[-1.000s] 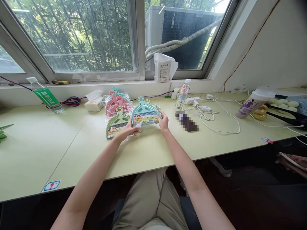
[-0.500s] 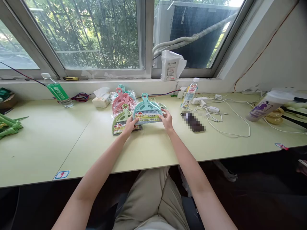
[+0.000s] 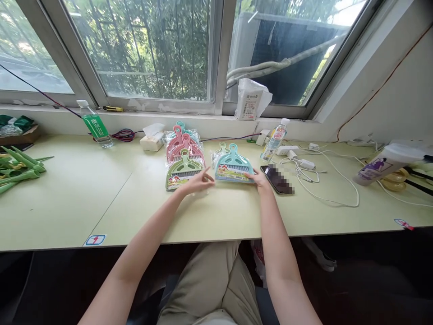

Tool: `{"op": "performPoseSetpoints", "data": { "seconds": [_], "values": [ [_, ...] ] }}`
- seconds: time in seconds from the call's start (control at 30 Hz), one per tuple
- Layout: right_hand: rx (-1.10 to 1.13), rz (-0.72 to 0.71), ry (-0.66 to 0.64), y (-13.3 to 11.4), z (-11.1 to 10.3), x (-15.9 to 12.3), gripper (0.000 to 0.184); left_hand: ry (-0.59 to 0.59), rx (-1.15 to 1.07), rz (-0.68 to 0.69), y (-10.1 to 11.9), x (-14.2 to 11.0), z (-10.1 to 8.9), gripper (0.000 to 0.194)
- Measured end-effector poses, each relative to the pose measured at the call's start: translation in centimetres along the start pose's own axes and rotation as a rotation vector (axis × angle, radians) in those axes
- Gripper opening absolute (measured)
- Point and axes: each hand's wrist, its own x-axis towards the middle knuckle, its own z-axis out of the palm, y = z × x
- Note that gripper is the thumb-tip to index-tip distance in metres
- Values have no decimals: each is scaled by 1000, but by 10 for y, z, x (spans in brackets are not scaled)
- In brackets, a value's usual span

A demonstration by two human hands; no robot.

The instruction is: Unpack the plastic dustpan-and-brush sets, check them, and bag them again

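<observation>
Blue dustpan [image 3: 233, 159] shifted R, btwn L hand [image 3: 200, 181] (off) & R hand [image 3: 260, 178] (gripping).

The front dustpan on the right [image 3: 233, 159] is light blue, its label [image 3: 232, 172] printed in yellow, red and green; the nearest dustpan on the left [image 3: 184, 166] is olive green; the dustpans behind it [image 3: 186, 146] are pink, with a teal handle [image 3: 181, 124] showing at the back. The tabletop [image 3: 67, 194] is plain pale yellow-green; the leaning bottle [image 3: 96, 126] wears a green label with white lettering; the cup [image 3: 380, 167] bears a purple figure; the trousers [image 3: 206, 280] are khaki.
</observation>
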Motion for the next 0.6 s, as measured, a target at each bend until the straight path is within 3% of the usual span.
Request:
{"op": "performPoseSetpoints", "data": {
  "seconds": [0.1,0.17,0.27,0.37,0.6],
  "values": [
    [-57,-57,75,8,-2,9,58,-175,105,47,0,-4,-7,89],
    [-178,-160,83,11,4,17,52,-219,157,70,-2,-6,-10,86],
    [-394,-247,167,12,20,30,46,-228,177,80,-5,-6,-10,82],
    [-575,-249,264,10,39,42,50,-194,140,87,-7,-7,-8,76],
    [-819,-301,368,4,73,63,47,-182,61,70,-11,-6,-8,69]
  ]
}}
